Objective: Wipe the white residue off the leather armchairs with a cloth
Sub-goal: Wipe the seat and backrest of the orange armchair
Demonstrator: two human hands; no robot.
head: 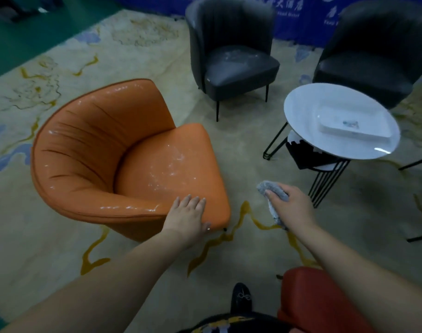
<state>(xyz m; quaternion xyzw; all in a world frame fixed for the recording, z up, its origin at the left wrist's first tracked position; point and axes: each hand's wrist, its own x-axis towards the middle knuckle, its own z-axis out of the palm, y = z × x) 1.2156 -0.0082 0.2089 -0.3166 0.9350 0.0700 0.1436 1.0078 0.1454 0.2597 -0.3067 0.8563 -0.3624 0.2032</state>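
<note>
**Orange Armchair: Residue on Seat, Cloth Held Clear of It**

You faced the orange armchair [123,150] at the left centre of the view. White residue [168,164] was speckled across its seat cushion, and glossy wet-looking streaks ran along the top edge of the backrest and the front of the near arm.

Your left hand [187,218] lay flat on the near front corner of the seat, palm down, fingers extended and slightly spread, gripping nothing.

Your right hand [290,204] was closed around a grey cloth [271,197]. The cloth bunched out above the fingers and hung below the hand. It was held over the carpet [241,145], just to the right of the orange seat and not touching it.

Farther back stood a dark grey armchair [231,56] with white residue on its seat, and a second dark armchair [373,54] to its right. A round white tabletop [301,116] on black wire legs stood between you and the second one, carrying a white rectangular tray [349,123].
</note>
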